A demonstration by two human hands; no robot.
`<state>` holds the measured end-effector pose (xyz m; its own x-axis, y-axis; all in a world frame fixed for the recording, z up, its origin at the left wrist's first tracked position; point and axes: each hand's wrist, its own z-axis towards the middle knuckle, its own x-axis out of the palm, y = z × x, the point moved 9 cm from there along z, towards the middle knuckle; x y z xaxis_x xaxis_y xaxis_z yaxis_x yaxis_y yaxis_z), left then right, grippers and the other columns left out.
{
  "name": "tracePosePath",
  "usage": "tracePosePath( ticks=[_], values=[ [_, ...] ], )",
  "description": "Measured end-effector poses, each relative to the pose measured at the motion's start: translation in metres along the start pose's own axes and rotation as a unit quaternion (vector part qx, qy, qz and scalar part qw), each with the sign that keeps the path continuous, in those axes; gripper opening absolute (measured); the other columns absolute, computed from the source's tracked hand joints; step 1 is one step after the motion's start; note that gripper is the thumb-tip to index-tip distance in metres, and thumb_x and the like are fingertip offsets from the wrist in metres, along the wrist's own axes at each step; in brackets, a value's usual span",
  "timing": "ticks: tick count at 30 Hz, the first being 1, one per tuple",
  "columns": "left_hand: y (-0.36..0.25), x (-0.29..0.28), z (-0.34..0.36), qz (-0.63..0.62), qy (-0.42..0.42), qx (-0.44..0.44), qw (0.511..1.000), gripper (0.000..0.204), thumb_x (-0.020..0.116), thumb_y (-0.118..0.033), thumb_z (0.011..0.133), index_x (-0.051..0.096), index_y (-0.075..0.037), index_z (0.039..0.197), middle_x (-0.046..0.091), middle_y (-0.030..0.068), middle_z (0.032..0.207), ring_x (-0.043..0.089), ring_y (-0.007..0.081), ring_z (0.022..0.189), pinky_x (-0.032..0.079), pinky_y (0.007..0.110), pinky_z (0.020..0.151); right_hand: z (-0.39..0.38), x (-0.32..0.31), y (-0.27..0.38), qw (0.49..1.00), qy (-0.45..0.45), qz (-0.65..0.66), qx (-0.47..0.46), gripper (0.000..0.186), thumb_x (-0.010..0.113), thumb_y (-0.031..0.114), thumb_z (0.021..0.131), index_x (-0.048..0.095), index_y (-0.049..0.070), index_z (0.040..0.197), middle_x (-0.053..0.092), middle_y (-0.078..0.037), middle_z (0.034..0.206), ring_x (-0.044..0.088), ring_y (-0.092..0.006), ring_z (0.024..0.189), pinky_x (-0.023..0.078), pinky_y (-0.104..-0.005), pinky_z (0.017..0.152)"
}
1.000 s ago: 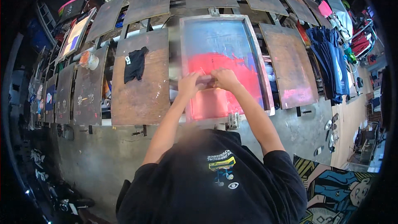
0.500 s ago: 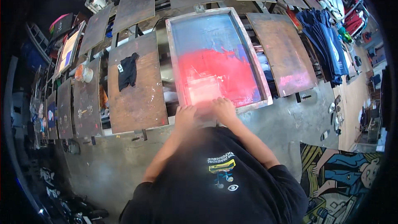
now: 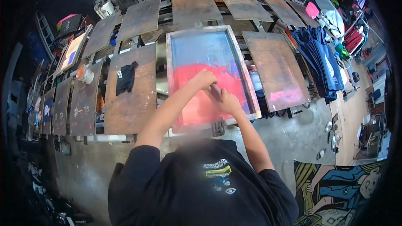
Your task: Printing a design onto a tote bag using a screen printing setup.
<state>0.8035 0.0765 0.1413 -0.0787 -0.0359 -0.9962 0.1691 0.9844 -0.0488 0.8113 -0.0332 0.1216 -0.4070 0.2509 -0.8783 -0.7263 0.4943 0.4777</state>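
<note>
A wooden-framed printing screen [image 3: 240, 60] lies at the centre, its mesh light blue at the far end and thickly coated with red ink [image 3: 190, 106] over the nearer half. Both my hands are closed on a squeegee [image 3: 215, 92] over the red area. It is held on a slant: my left hand [image 3: 204, 78] grips its farther end, my right hand [image 3: 228, 99] its nearer end. A dark clamp [image 3: 218, 128] sits at the screen's near edge.
Worn boards [image 3: 276, 69] stand in rows around the screen. A small black garment [image 3: 126, 77] lies on the left board, and a bucket [image 3: 85, 74] further left. Dark blue garments [image 3: 318, 60] are stacked at the right. A painted panel [image 3: 335, 188] is at lower right.
Since half a second ago, both hands have moved away from the screen's near edge toward its middle. The squeegee is now angled, with my left hand farther forward than my right.
</note>
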Motion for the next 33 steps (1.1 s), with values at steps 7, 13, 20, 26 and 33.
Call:
tracePosePath(
  ticks=[7, 13, 20, 26, 33],
  values=[
    [-0.004, 0.024, 0.014, -0.075, 0.069, -0.003, 0.995, 0.039, 0.086, -0.023, 0.06, 0.069, -0.021, 0.095, 0.07, -0.001, 0.093, 0.064, 0.0199, 0.099, 0.043, 0.044, 0.081, -0.006, 0.026, -0.024, 0.996, 0.012, 0.082, 0.018, 0.037, 0.065, 0.021, 0.077, 0.05, -0.004, 0.1, 0.065, -0.031, 0.085, 0.064, -0.0485, 0.085, 0.051, -0.0562, 0.074],
    [0.022, 0.026, -0.015, -0.043, 0.111, -0.023, 0.993, 0.039, 0.085, -0.022, 0.06, 0.069, -0.02, 0.096, 0.069, 0.0005, 0.095, 0.064, 0.0223, 0.098, 0.041, 0.045, 0.082, 0.006, 0.047, -0.001, 0.996, 0.016, 0.091, 0.008, 0.038, 0.064, 0.019, 0.077, 0.05, -0.004, 0.104, 0.065, -0.031, 0.088, 0.065, -0.0473, 0.085, 0.052, -0.0561, 0.076],
    [-0.002, 0.024, 0.003, -0.078, 0.062, -0.031, 0.995, 0.041, 0.085, -0.024, 0.059, 0.069, -0.02, 0.096, 0.07, 0.0007, 0.093, 0.065, 0.0221, 0.097, 0.041, 0.045, 0.082, -0.003, 0.02, -0.023, 0.996, 0.073, 0.041, 0.017, 0.036, 0.062, 0.017, 0.076, 0.052, -0.005, 0.102, 0.065, -0.031, 0.085, 0.065, -0.0471, 0.085, 0.051, -0.0546, 0.077],
    [0.013, 0.031, -0.014, -0.069, 0.028, 0.014, 0.997, 0.042, 0.086, -0.023, 0.059, 0.069, -0.021, 0.097, 0.07, 0.0007, 0.091, 0.064, 0.0215, 0.097, 0.04, 0.044, 0.083, -0.011, 0.049, 0.002, 0.988, 0.017, 0.146, 0.04, 0.038, 0.065, 0.02, 0.078, 0.049, -0.004, 0.102, 0.063, -0.034, 0.086, 0.062, -0.0492, 0.087, 0.05, -0.0555, 0.077],
    [0.034, 0.022, -0.035, -0.056, 0.081, -0.005, 0.995, 0.032, 0.084, -0.015, 0.059, 0.069, -0.018, 0.087, 0.069, 0.0012, 0.088, 0.065, 0.0215, 0.095, 0.04, 0.045, 0.084, 0.006, 0.058, 0.026, 0.992, 0.023, 0.127, 0.01, 0.042, 0.067, 0.023, 0.079, 0.048, -0.003, 0.108, 0.065, -0.03, 0.089, 0.064, -0.0471, 0.087, 0.051, -0.0551, 0.077]
  ],
)
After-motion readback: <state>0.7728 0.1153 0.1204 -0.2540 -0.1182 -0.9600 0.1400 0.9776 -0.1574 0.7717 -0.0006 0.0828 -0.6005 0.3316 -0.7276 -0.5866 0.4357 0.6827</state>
